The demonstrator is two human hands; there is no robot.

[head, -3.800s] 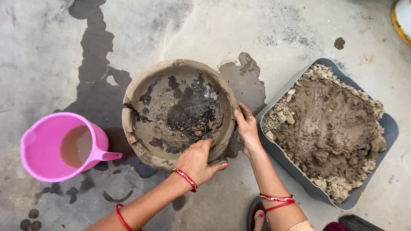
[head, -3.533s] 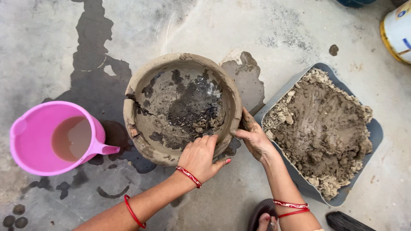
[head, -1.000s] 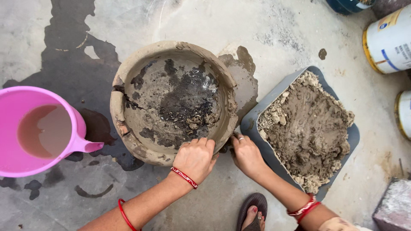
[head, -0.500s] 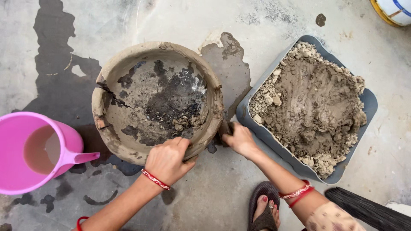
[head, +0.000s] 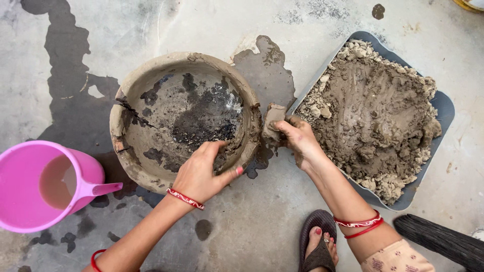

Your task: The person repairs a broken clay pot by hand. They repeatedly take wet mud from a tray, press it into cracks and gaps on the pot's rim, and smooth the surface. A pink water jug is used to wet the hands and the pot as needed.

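Wet concrete floor: bowl, tray, jug

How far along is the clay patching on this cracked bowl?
Early stage. Done: the clay bowl is wetted and darkened inside. In hand: the left hand steadies its rim while the right hand presses a clay lump against the outer wall. Left: the cracked rim on the jug's side looks unpatched.
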